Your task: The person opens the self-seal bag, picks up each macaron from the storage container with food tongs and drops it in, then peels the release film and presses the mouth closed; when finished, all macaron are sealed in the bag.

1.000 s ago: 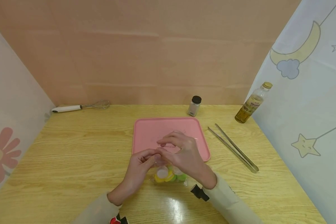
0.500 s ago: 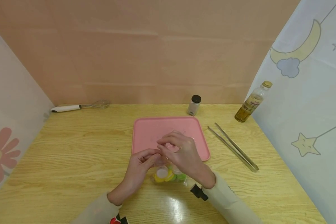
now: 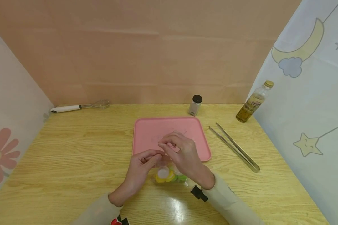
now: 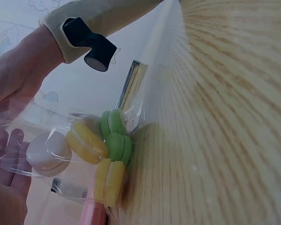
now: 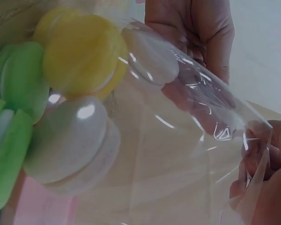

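A clear plastic bag (image 5: 203, 110) of macarons hangs from my hands, just over the table at the near side of the tray. Inside it are yellow macarons (image 4: 86, 143), green macarons (image 4: 118, 147) and pale whitish macarons (image 4: 48, 153). My left hand (image 3: 138, 170) pinches the bag's top edge between thumb and fingers. Slightly higher and to the right, my right hand (image 3: 185, 153) pinches the film of the same edge with thumb and forefinger. The bag's upper part is partly hidden behind the hands in the head view.
A pink tray (image 3: 147, 132) lies just beyond the hands. To its right rest metal tongs (image 3: 235, 148), with an amber bottle (image 3: 252, 104) further back. A small black-capped jar (image 3: 195, 106) stands behind the tray, and a whisk (image 3: 80, 107) lies at the far left.
My right thumb has risen from the left fingertips to meet the right forefinger, so the two hands' fingertips are a little further apart. The left hand stays in place.
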Demonstrator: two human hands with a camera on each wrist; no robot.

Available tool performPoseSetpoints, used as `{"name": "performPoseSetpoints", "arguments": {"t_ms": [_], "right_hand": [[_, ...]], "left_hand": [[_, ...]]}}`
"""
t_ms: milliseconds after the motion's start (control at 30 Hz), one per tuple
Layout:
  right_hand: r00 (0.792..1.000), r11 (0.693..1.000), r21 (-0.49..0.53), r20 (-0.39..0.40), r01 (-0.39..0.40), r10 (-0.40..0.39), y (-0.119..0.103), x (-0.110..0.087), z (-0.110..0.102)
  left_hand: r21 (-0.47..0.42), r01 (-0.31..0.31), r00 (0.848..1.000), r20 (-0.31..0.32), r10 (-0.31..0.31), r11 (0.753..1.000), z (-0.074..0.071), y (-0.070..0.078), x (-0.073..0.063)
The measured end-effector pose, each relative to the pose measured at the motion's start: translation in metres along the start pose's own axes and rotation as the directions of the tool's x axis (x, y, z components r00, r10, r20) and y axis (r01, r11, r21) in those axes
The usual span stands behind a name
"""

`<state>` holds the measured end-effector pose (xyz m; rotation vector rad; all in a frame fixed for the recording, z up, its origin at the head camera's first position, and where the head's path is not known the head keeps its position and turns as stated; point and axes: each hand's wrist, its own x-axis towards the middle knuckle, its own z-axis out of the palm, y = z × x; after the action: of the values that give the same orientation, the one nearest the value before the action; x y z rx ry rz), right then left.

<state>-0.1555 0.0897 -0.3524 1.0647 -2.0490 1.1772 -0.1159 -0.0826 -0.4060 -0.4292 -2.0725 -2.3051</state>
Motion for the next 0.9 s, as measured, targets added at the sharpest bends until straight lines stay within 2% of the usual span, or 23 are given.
{"name": "performPoseSetpoints", "arguments": {"t_ms": [267,433,600,900], "right_hand": [[0.996,0.996,0.09,-0.088,-0.013,0.021,0.0003,-0.0021,0.0044],[0.993,0.993,0.113,-0.113,-0.026,0.038,-0.0002,-0.0034,0.0053],[0.995,0.992,0.124,-0.09,-0.036,0.048,-0.0024,-0.0021,0.0042],[0.992,0.977,0.187,-0.052,-0.106,0.118,-0.0036,-0.0039,0.0044]], "left_hand": [[0.001,-0.006,1.0,-0.022,0.006,1.0,0.0023,0.0031,0.0016],[-0.046,-0.004,1.0,0.012,0.005,0.999,0.004,0.0018,0.0013],[-0.093,-0.019,0.999,0.045,0.023,0.996,0.0039,-0.0004,0.0002],[-0.093,-0.011,1.0,0.019,0.012,0.996,0.0047,-0.0029,-0.0014]]}}
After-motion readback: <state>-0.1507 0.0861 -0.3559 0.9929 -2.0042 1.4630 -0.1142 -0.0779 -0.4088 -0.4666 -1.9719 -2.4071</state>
